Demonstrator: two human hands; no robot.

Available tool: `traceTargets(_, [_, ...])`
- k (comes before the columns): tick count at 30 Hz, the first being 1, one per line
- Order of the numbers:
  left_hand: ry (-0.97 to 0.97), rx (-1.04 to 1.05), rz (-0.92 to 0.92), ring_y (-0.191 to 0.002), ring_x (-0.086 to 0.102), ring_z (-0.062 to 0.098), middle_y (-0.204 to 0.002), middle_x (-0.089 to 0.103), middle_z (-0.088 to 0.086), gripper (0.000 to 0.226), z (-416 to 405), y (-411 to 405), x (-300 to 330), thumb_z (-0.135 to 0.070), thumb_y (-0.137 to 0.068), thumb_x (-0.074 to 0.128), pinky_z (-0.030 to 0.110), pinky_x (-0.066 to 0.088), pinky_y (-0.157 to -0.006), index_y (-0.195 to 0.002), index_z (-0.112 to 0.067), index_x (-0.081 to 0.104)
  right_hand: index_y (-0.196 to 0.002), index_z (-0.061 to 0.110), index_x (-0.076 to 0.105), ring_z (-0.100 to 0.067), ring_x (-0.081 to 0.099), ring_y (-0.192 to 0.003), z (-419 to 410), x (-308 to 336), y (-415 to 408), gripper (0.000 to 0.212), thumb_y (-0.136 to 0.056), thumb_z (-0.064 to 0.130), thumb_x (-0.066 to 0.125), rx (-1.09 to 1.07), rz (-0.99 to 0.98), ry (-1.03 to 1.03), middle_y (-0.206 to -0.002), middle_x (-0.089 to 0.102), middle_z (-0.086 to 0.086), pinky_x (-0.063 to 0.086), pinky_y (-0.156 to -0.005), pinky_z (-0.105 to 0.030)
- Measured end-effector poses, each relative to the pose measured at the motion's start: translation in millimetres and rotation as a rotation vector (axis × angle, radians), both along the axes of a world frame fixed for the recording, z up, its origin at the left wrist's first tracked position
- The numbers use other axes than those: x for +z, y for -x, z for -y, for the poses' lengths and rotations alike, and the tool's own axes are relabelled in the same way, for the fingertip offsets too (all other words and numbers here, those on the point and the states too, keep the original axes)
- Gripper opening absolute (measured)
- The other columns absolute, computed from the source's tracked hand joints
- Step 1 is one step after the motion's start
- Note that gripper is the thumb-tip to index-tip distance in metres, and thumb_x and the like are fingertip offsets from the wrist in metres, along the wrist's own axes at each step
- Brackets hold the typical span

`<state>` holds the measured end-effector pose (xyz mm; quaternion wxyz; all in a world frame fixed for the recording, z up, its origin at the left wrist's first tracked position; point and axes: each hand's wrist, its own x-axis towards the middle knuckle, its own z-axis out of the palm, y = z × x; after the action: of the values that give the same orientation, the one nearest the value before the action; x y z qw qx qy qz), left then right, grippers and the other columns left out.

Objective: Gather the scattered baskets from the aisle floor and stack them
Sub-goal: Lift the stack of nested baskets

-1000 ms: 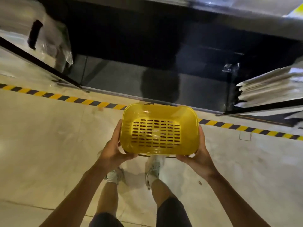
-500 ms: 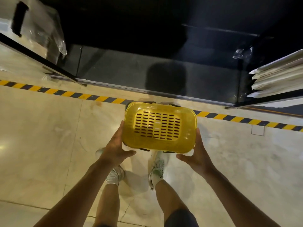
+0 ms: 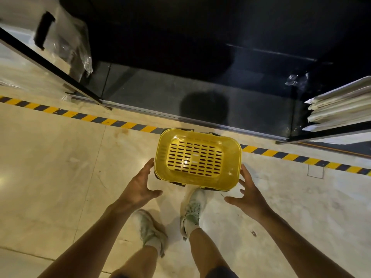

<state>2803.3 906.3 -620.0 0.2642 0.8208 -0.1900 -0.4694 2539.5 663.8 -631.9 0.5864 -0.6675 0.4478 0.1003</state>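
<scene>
A yellow plastic shopping basket with a slotted bottom (image 3: 197, 159) is sitting open side up on the pale polished floor (image 3: 60, 167), right at the person's toes, its far edge lying over the yellow-and-black hazard tape (image 3: 90, 118) at twelve o'clock. The left hand (image 3: 140, 186) is hovering at the basket's eight o'clock corner with fingers spread and holding nothing, the fingertips just beside the rim. The right hand (image 3: 248, 194) is doing the same at four o'clock, fingers splayed, gripping nothing. A worn pale sneaker (image 3: 192, 209) is standing at the basket's six o'clock. Stacked white flat boards (image 3: 341, 105) are lying at two o'clock, and clear plastic wrap (image 3: 70, 47) is hanging at ten o'clock
</scene>
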Motion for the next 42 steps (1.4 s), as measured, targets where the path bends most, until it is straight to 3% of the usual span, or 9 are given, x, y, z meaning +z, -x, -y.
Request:
traceTargets(3, [-0.047,0.014,-0.027,-0.149,0.035,0.025,-0.165,0.032,-0.002,0.112,-23,7,-13,-0.018,-0.078,0.088,0.043,0.038,-0.116,-0.163,-0.029,0.015,-0.16,0.036,0.009,-0.021,0.033,-0.147,-7,-9,18,0.122,-0.073,0.016,0.092,-0.062,-0.107,-0.039,-0.165,0.023,0.011,0.042,-0.111,-0.048])
traceTargets(12, [-0.024,-0.012,-0.088,-0.147,0.035,0.021,-0.164,0.031,-0.004,0.113,-94,31,-86,-0.019,-0.075,0.09,0.041,0.034,-0.12,-0.161,-0.032,0.018,-0.157,0.038,0.016,-0.032,0.027,-0.151,-60,-66,68,0.118,-0.07,0.01,0.092,-0.16,-0.121,-0.113,-0.166,0.021,0.002,0.03,-0.117,-0.053])
traceTargets(19, [0.049,-0.009,-0.058,-0.143,0.04,0.023,-0.156,0.037,-0.007,0.116,-97,20,-210,-0.019,-0.071,0.092,0.043,0.039,-0.116,-0.158,-0.039,0.019,-0.155,0.044,0.011,-0.028,0.032,-0.148,-69,-170,56,0.132,-0.057,0.034,0.099,-0.167,-0.119,-0.056,-0.163,0.026,0.007,0.04,-0.11,-0.048])
traceTargets(22, [0.091,-0.017,-0.037,-0.143,0.039,0.025,-0.159,0.036,-0.001,0.121,-78,8,-272,-0.017,-0.069,0.094,0.042,0.04,-0.115,-0.16,-0.033,0.017,-0.154,0.035,0.021,-0.026,0.037,-0.144,-58,-216,46,0.124,-0.057,0.028,0.1,-0.165,-0.054,0.003,-0.149,0.035,0.015,0.04,-0.109,-0.045])
traceTargets(26, [0.22,-0.032,-0.021,-0.136,0.039,0.013,-0.147,0.039,-0.012,0.116,-55,-1,-343,-0.03,-0.061,0.098,0.026,0.038,-0.102,-0.15,-0.036,0.024,-0.14,0.028,0.049,-0.018,0.049,-0.133,-47,-271,28,0.094,-0.06,0.015,0.098,-0.17,-0.005,0.126,-0.139,0.055,0.01,0.042,-0.112,-0.044])
traceTargets(30, [0.376,-0.161,0.027,-0.136,0.029,-0.014,-0.157,0.024,-0.027,0.125,-35,-9,-403,-0.033,-0.066,0.095,-0.002,0.03,-0.098,-0.16,-0.028,0.014,-0.115,0.031,0.065,0.002,0.059,-0.109,-45,-310,16,0.064,-0.061,0.018,0.097,-0.148,0.032,0.194,-0.116,0.067,0.019,0.043,-0.098,-0.027])
traceTargets(32, [0.379,-0.111,0.042,-0.127,0.038,-0.004,-0.148,0.037,-0.02,0.113,-22,-9,-421,-0.026,-0.065,0.096,-0.006,0.033,-0.092,-0.154,-0.025,0.027,-0.117,0.023,0.069,0.0,0.063,-0.108,-45,-323,10,0.061,-0.063,0.024,0.097,-0.113,0.047,0.214,-0.116,0.073,0.012,0.047,-0.092,-0.024])
traceTargets(36, [0.388,-0.073,0.037,-0.095,0.066,0.005,-0.103,0.071,-0.017,0.073,-1,-16,-445,-0.005,-0.062,0.096,0.01,0.055,-0.078,-0.122,-0.02,0.058,-0.113,0.01,0.071,0.001,0.07,-0.09,-44,-338,6,0.053,-0.065,0.014,0.095,-0.13,0.135,0.307,-0.094,0.078,0.014,0.049,-0.072,-0.006])
traceTargets(42, [0.252,-0.131,0.087,-0.082,0.056,-0.004,-0.095,0.054,-0.02,0.083,2,-19,-424,-0.005,-0.068,0.091,-0.005,0.044,-0.072,-0.14,-0.004,0.049,-0.131,0.007,0.057,0.017,0.063,-0.091,-49,-339,7,0.067,-0.072,0.005,0.09,-0.094,0.193,0.357,-0.113,0.069,0.001,0.044,-0.072,0.003])
